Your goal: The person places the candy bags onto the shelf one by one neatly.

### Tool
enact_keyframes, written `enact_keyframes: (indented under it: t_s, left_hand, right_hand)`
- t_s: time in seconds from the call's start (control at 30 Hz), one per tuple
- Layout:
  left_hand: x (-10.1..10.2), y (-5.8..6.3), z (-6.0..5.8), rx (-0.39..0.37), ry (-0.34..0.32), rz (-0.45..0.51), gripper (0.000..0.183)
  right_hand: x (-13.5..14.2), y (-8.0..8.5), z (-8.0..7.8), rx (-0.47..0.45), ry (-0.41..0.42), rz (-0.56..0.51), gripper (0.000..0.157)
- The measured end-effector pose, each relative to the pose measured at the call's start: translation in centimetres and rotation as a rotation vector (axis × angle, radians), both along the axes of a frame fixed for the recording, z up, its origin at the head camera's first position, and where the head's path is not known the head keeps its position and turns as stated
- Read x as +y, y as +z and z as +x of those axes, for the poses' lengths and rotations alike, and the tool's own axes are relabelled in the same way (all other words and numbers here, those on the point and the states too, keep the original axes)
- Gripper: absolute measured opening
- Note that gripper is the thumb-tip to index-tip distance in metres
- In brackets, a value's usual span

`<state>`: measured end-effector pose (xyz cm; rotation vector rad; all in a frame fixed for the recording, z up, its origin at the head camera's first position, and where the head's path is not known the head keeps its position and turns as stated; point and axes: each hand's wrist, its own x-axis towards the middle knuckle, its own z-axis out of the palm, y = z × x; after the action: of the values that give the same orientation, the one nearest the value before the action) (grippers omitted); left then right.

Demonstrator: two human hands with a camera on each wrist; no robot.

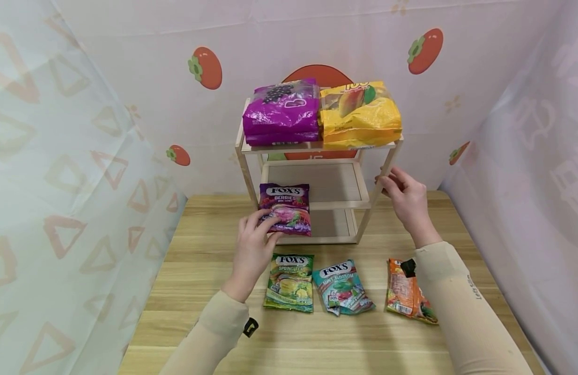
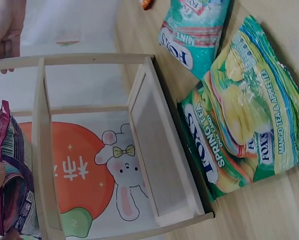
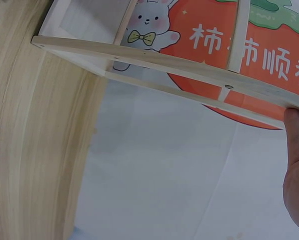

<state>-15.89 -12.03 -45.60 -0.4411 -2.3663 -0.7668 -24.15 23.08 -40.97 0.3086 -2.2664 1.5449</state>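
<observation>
My left hand (image 1: pixel 256 245) pinches a purple bag of Fox's Berries candy (image 1: pixel 285 205) and holds it upright in front of the middle tier of a small wooden shelf rack (image 1: pixel 317 239). The left wrist view shows the bag (image 2: pixel 14 175) edge-on, with the thumb against its near face. At the rack's right front post, my right hand (image 1: pixel 408 200) grips the wood, its fingers partly hidden behind the post. In the right wrist view, the thumb of that hand (image 3: pixel 297 175) lies against the rack's frame (image 3: pixel 154 60).
A purple grape candy bag (image 1: pixel 281 114) and a yellow mango candy bag (image 1: pixel 361 117) fill the top tier. On the wooden table (image 1: pixel 200 291) before the rack lie a green Spring Tea bag (image 1: pixel 290 284), a teal Mint Blossom bag (image 1: pixel 342 286) and an orange bag (image 1: pixel 403 289). Printed cloth hangs behind.
</observation>
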Motion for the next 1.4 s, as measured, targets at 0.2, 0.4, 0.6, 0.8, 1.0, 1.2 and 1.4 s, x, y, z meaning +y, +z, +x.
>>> enact_keyframes:
  t_s: [0.2,0.4,0.6,0.8,1.0,1.2,1.4]
  left_hand:
    - [0.0,0.0,-0.5,0.111,0.031,-0.116,0.032]
    - [0.2,0.2,-1.2,0.190,-0.006,-0.241,0.030]
    - [0.5,0.4,-1.6,0.231,-0.065,-0.377,0.039]
    - [0.6,0.4,-2.3,0.243,-0.071,-0.400,0.040]
    - [0.6,0.5,-3.1,0.229,-0.057,-0.425,0.039]
    - [0.9,0.7,-3.8,0.203,-0.034,-0.449,0.035]
    - [1.0,0.8,-4.7,0.206,-0.023,-0.447,0.038]
  right_hand:
    - [0.0,0.0,0.0,-0.001,0.002,-0.001,0.039]
    - [0.0,0.0,0.0,-0.011,-0.009,0.011,0.041]
    - [0.0,0.1,0.0,-0.021,-0.003,0.000,0.039]
    - [0.1,0.0,-0.1,-0.010,-0.007,0.009,0.039]
    - [0.1,0.0,-0.1,-0.002,-0.008,0.015,0.038]
    - [0.1,0.0,-0.1,-0.008,-0.010,0.014,0.039]
    - [0.1,0.0,-0.1,0.003,-0.019,0.028,0.038]
